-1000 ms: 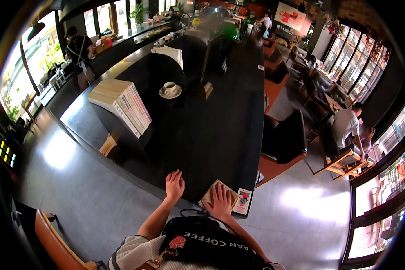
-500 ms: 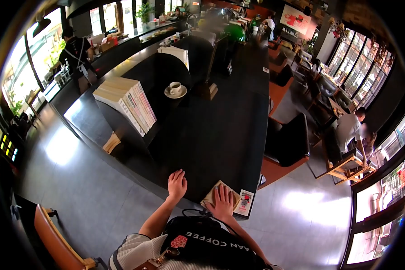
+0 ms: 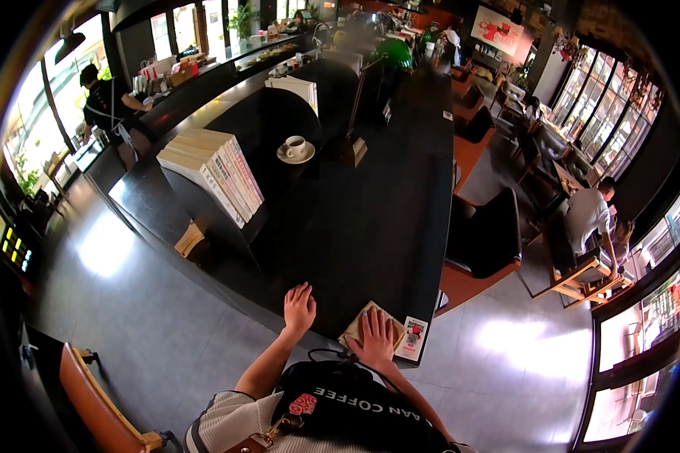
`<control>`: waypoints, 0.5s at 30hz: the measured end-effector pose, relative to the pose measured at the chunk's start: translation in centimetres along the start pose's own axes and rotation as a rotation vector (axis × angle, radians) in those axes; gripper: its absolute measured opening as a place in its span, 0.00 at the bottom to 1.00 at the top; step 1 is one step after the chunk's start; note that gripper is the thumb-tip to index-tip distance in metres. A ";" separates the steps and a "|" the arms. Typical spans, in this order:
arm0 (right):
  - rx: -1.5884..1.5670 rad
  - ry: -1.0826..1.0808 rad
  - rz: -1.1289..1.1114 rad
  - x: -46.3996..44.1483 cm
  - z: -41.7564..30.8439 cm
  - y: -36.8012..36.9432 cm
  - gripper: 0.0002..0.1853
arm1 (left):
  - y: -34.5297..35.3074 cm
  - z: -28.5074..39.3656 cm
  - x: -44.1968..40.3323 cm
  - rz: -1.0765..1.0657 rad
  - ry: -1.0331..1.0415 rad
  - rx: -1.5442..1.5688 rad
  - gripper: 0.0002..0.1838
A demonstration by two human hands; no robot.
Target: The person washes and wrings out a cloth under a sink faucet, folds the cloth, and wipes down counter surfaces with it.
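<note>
Dark counter point(image 3: 347, 241) runs off toward 12. Right hand point(image 3: 373, 337) released, palm down, fingers spread flat on beige cloth point(image 3: 354, 328) at near end. Printed card point(image 3: 413, 337) just beside cloth, 3 o'clock. Left hand point(image 3: 300, 308) at 9 from cloth, fingers relaxed, released, at counter edge. Farther out: book row point(image 3: 217, 181) toward 10–11, cup point(image 3: 295, 143) on saucer point(image 3: 297, 157) at 11, lamp base point(image 3: 348, 150) at 12.

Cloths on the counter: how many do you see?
1: the tan cloth at the near end of the dark counter, under the right hand and left of the printed card. The hand hides part of it, so another layered there could be missed.
</note>
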State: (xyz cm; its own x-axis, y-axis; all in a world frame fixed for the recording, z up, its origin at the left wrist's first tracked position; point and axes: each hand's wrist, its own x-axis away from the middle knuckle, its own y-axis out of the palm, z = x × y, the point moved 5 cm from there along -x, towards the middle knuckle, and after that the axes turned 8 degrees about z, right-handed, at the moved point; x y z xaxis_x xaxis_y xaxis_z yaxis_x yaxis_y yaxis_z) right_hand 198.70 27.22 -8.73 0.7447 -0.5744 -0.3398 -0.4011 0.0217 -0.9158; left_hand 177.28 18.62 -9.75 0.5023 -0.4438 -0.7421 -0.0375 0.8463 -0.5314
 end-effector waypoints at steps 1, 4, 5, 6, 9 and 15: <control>0.000 0.002 -0.002 0.0 0.0 0.0 0.40 | -0.1 0.1 0.0 -0.002 0.000 -0.001 0.13; -0.001 0.006 -0.007 0.0 0.0 0.0 0.40 | 0.1 -0.2 0.2 -0.012 -0.019 0.020 0.13; -0.002 0.006 -0.007 0.0 0.0 0.0 0.40 | 0.2 -0.2 0.2 -0.011 -0.018 0.021 0.14; -0.003 0.005 -0.007 0.0 0.0 0.0 0.40 | 0.2 -0.3 0.2 -0.010 -0.017 0.021 0.14; -0.008 0.000 -0.008 0.0 0.0 -0.1 0.40 | 0.3 -0.3 0.3 -0.010 -0.016 0.024 0.14; -0.004 0.000 -0.018 0.0 0.1 0.1 0.41 | 0.4 -0.4 0.3 -0.018 -0.022 0.019 0.14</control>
State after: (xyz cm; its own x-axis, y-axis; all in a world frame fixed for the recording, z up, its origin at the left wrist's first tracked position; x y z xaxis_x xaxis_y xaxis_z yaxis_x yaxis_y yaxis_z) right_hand 198.67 27.27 -8.86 0.7519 -0.5748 -0.3230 -0.3895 0.0081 -0.9210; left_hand 177.08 18.67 -10.38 0.5219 -0.4526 -0.7230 -0.0120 0.8436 -0.5368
